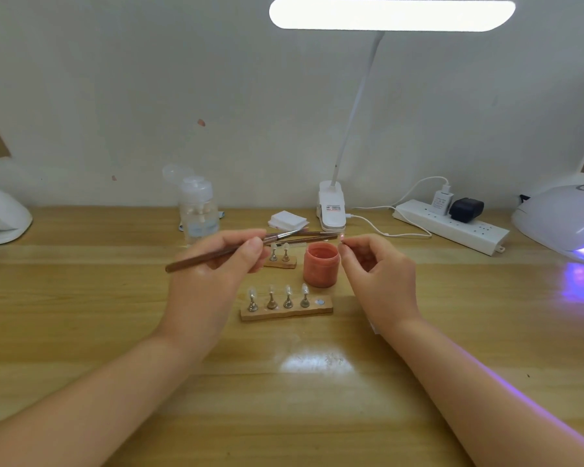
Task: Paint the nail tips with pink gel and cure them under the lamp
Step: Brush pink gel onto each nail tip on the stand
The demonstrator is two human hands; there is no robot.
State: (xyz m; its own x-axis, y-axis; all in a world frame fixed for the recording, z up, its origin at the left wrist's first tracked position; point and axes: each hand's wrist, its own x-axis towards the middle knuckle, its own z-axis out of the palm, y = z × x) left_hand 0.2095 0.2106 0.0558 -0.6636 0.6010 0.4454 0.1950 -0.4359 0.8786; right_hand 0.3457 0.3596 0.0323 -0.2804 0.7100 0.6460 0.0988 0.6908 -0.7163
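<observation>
Brush (216, 253) tip up-right, diagonal.

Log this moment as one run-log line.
left hand: holds brush | right hand: pinches nail tip above pink jar | near holder: four tips | curing lamp: lit

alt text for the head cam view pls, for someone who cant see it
Over a wooden desk, the left hand holds a brush while the right hand pinches a small nail tip above a pink gel jar. A wooden stand with four nail tips sits nearer; a curing lamp glows violet at right.
</observation>
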